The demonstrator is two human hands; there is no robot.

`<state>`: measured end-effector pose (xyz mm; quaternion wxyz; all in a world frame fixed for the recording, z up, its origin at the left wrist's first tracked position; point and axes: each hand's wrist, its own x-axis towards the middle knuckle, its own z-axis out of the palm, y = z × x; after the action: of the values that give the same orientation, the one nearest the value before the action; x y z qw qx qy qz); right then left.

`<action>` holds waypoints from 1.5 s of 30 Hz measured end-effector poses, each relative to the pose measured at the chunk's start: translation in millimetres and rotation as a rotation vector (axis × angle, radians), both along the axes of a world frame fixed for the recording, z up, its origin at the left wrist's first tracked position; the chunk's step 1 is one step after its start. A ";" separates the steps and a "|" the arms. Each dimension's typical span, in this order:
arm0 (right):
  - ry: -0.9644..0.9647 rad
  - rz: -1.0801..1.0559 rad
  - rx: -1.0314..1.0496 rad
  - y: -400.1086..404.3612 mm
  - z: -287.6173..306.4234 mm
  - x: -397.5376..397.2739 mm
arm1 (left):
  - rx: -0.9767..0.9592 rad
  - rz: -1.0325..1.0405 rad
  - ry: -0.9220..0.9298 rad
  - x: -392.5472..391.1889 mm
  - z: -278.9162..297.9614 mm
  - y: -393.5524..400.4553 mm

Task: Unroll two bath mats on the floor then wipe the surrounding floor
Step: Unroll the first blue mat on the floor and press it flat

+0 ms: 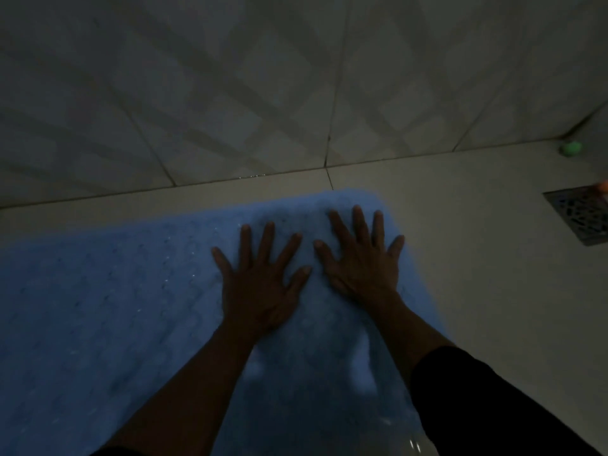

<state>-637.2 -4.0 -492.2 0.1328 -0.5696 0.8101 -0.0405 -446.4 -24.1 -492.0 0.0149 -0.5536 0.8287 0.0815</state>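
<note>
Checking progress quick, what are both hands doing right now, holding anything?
Left hand: open, flat on the blue mat, holding nothing.
Right hand: open, flat on the mat, holding nothing.

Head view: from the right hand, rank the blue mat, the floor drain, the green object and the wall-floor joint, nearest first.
From the right hand:
1. Blue mat: directly under the palm, touching.
2. Wall-floor joint: just beyond the fingertips, past the mat's far edge.
3. Floor drain: on the tiles to the right.
4. Green object: far right, near the wall corner, beyond the drain.
</note>
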 end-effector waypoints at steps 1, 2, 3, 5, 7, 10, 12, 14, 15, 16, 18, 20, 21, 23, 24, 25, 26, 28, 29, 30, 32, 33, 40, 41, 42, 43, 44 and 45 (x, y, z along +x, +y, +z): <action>0.000 -0.002 -0.008 2.5 -0.6 0.3 | 0.013 -0.006 -0.013 0.0 1.7 0.7; -0.003 -0.003 -0.019 4.4 -0.8 0.3 | 0.032 -0.010 -0.029 -0.9 3.5 0.3; -0.005 -0.004 -0.028 6.2 -1.2 0.8 | 0.046 -0.015 -0.047 -1.2 4.5 0.4; 0.006 -0.008 -0.044 8.7 -1.7 2.3 | 0.056 -0.013 -0.075 -2.3 8.5 0.2; 0.015 -0.016 -0.053 9.3 -1.6 3.5 | 0.068 -0.003 -0.079 -2.2 9.5 0.5; -0.018 -0.036 -0.043 8.7 -2.5 2.5 | 0.084 0.004 -0.054 -2.4 9.4 1.2; -0.032 -0.034 -0.033 6.8 -1.4 2.0 | 0.095 0.002 -0.046 -1.6 10.2 0.1; -0.051 -0.032 -0.034 6.9 1.4 1.8 | 0.115 -0.009 -0.051 -1.3 13.5 -1.1; -0.057 -0.034 -0.044 7.6 2.2 2.4 | 0.120 -0.013 -0.052 -1.7 14.0 -1.7; -0.059 -0.036 -0.055 8.7 1.6 3.4 | 0.118 -0.015 -0.053 -2.1 13.5 -2.4; -0.044 -0.036 -0.052 11.9 -0.5 5.4 | 0.104 -0.013 -0.069 -2.1 12.1 -1.4; -0.041 -0.032 -0.023 14.4 0.5 5.5 | 0.096 -0.023 -0.076 -1.0 11.4 0.5; -0.055 -0.028 -0.001 15.1 2.8 4.5 | 0.107 -0.020 -0.065 -1.0 12.3 1.8; -0.104 -0.012 0.032 12.8 9.3 0.5 | 0.128 -0.002 -0.035 -3.2 14.9 2.5; -0.128 0.002 0.046 11.7 13.2 -0.9 | 0.145 0.011 -0.034 -5.2 17.0 3.2; -0.143 0.014 0.062 12.5 17.1 -1.4 | 0.161 0.028 -0.035 -6.8 19.0 5.4; -0.149 0.019 0.079 17.4 19.7 0.2 | 0.171 0.049 -0.029 -7.9 20.5 10.5; -0.134 0.005 0.089 40.4 19.8 9.2 | 0.173 0.087 0.012 -8.1 21.8 29.0; -0.122 -0.003 0.074 58.4 18.3 15.4 | 0.177 0.092 0.040 -6.6 21.1 43.6; -0.107 -0.002 0.047 78.6 16.7 22.0 | 0.173 0.085 0.067 -3.1 18.7 61.3; -0.059 0.017 -0.009 116.9 12.8 34.0 | 0.117 0.050 0.093 8.8 13.0 100.4; -0.029 0.024 -0.021 132.2 11.8 38.5 | 0.082 0.031 0.091 15.0 10.1 117.4; -0.018 -0.015 0.018 168.5 15.8 53.2 | 0.023 -0.016 0.008 31.6 6.6 146.1; -0.023 -0.019 0.023 168.4 15.0 53.6 | 0.028 -0.008 -0.011 30.7 7.2 146.1; -0.027 -0.025 0.024 168.0 14.2 53.9 | 0.033 0.003 -0.020 29.8 7.4 146.2; -0.031 -0.031 0.022 167.8 13.4 53.8 | 0.034 0.012 -0.019 29.5 6.9 146.9; -0.034 -0.038 0.020 166.9 12.9 53.5 | 0.026 0.015 -0.010 29.3 7.2 146.8; -0.040 -0.042 0.027 165.9 12.1 53.1 | 0.015 0.010 0.000 29.8 7.2 146.5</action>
<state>-584.1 161.9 -480.1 0.1557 -0.5496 0.8196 -0.0435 -416.6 122.5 -484.8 0.0186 -0.5574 0.8254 0.0877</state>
